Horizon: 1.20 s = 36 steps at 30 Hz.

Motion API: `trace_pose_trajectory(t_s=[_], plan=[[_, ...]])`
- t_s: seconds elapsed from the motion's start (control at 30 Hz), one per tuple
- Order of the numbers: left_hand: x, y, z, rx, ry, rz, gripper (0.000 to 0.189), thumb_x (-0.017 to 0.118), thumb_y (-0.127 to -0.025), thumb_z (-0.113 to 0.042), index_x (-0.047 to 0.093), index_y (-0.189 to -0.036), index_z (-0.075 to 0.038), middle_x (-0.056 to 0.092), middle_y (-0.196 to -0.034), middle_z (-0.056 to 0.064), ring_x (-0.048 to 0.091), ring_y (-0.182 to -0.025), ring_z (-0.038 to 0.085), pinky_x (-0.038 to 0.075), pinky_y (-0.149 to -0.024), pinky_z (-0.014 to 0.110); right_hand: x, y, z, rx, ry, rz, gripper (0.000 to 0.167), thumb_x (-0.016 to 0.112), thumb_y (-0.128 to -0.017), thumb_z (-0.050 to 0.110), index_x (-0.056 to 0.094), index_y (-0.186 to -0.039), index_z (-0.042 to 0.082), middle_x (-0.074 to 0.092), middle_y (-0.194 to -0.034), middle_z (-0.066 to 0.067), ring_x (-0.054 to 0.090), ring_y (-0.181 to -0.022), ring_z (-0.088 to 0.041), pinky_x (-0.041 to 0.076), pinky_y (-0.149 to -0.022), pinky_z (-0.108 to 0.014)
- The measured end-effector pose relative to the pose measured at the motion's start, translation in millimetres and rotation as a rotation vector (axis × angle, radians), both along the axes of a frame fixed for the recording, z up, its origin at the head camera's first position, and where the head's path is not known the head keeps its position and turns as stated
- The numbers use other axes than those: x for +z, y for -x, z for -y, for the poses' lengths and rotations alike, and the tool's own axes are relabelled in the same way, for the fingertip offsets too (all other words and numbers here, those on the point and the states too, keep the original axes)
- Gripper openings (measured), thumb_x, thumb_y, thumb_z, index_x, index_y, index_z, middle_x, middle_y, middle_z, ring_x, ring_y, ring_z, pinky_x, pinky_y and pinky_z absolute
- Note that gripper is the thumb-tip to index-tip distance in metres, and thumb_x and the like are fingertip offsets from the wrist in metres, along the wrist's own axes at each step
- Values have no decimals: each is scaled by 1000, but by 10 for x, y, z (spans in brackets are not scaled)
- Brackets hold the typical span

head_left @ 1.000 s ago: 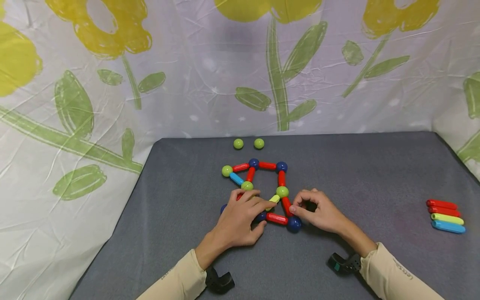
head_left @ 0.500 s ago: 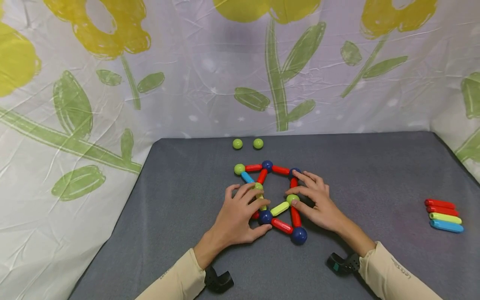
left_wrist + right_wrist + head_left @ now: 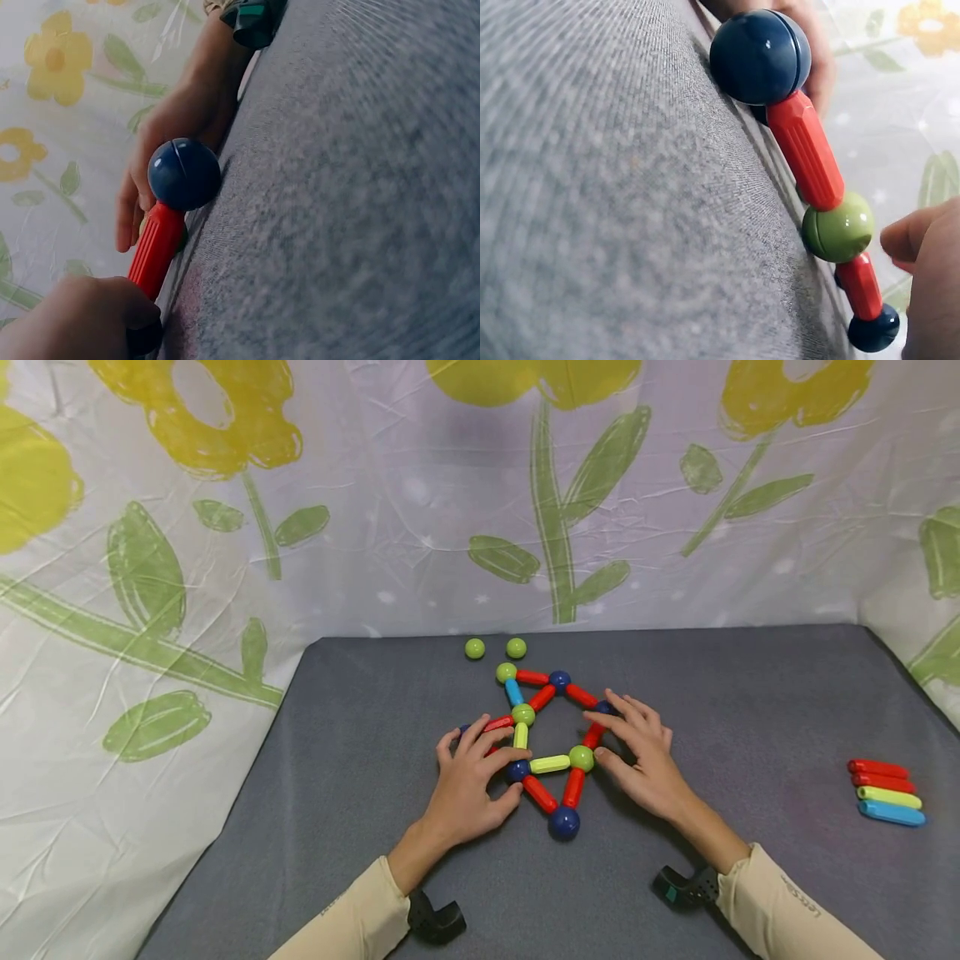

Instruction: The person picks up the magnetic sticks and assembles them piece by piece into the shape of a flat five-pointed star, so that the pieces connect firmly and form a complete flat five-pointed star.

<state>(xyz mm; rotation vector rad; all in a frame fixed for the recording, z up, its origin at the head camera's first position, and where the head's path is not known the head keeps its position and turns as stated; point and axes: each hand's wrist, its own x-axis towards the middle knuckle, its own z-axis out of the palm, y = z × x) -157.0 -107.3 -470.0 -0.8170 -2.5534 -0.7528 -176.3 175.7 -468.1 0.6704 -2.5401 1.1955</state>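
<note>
A flat frame of magnetic rods and balls lies on the grey table. My left hand (image 3: 468,785) pinches a dark blue ball (image 3: 519,770) between thumb and fingers at its near left. Two yellow rods run from that ball, one to a green ball (image 3: 522,714), one to another green ball (image 3: 582,758). My right hand (image 3: 645,760) has its fingers extended over the blue ball (image 3: 603,708) at the right corner. Its thumb stands slightly apart from the nearby green ball (image 3: 840,227) in the right wrist view. A front blue ball (image 3: 564,823) joins two red rods.
Two loose green balls (image 3: 475,648) sit near the table's back edge. Off to the right lies a row of spare rods: two red, one yellow (image 3: 889,797) and one blue (image 3: 892,812). A flower-print cloth (image 3: 420,502) hangs behind the table (image 3: 735,710).
The frame has shifted right, then turned clockwise, its far end swinging right and its front ball left. My right hand has released the red rod and moved up along the frame's right side.
</note>
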Motion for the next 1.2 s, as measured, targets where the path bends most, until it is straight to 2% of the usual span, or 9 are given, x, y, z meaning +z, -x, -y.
trace_pose_trajectory(t_s=[0.1, 0.27, 0.4, 0.53, 0.63, 0.77, 0.9, 1.03, 1.2], plan=[[5, -2, -6, -9, -45, 43, 35, 71, -83, -19, 73, -117, -25, 62, -141, 6, 36, -149, 42, 12, -111, 72, 9, -1, -4, -19, -36, 16, 48, 67, -94, 16, 61, -141, 13, 36, -162, -20, 27, -145, -43, 18, -98, -58], [10, -7, -11, 22, -111, 106, 38, 63, -78, -9, 73, -112, -23, 63, -140, 6, 33, -152, 39, 5, -115, 71, 3, 1, -3, -39, 9, 1, 32, 69, -93, 14, 69, -125, 8, 51, -147, -17, 38, -125, -34, 20, -88, -45], [7, -1, -18, 72, -168, 108, 45, 56, -74, 1, 76, -109, -21, 64, -139, 6, 32, -152, 39, 2, -115, 72, -8, 7, -4, -55, 50, -27, 28, 72, -90, 10, 72, -118, 8, 58, -133, -15, 40, -112, -26, 20, -83, -40], [8, 1, -28, 67, -218, 106, 46, 53, -76, 3, 78, -106, -20, 65, -139, 6, 33, -152, 38, 4, -114, 72, -14, 11, -5, -72, 60, -33, 30, 73, -87, 6, 72, -117, 7, 60, -128, -13, 42, -110, -25, 22, -84, -41], [12, -3, -30, 25, -219, 137, 38, 54, -84, -3, 77, -109, -21, 62, -144, 7, 30, -154, 36, 5, -114, 71, -15, 15, -6, -91, 72, -28, 32, 72, -86, 3, 71, -118, 7, 62, -126, -11, 44, -109, -24, 23, -85, -40], [12, -11, -32, -31, -155, 176, 28, 61, -93, -22, 73, -119, -25, 51, -155, 8, 23, -157, 35, 6, -115, 71, -16, 24, -12, -115, 101, -30, 35, 71, -86, 1, 70, -120, 7, 65, -122, -11, 47, -103, -24, 25, -84, -39], [9, -14, -30, -63, -97, 200, 33, 62, -96, -35, 70, -127, -26, 41, -162, 7, 19, -158, 35, 6, -116, 71, -11, 30, -24, -132, 120, -21, 36, 71, -86, 0, 69, -122, 6, 66, -118, -12, 50, -99, -24, 26, -83, -38], [4, -12, -19, -82, -75, 210, 38, 61, -97, -40, 68, -131, -26, 38, -164, 7, 19, -158, 35, 7, -119, 69, 35, 55, -78, -125, 102, 25, 35, 69, -92, 3, 67, -127, 7, 68, -116, -11, 56, -97, -19, 37, -84, -33], [-3, -18, 0, -73, -63, 204, 38, 60, -98, -42, 68, -132, -26, 38, -164, 7, 20, -158, 36, 9, -121, 67, 129, 150, -274, -110, 41, 49, 33, 68, -97, 11, 66, -129, 8, 71, -117, -10, 61, -91, -12, 48, -75, -26]])
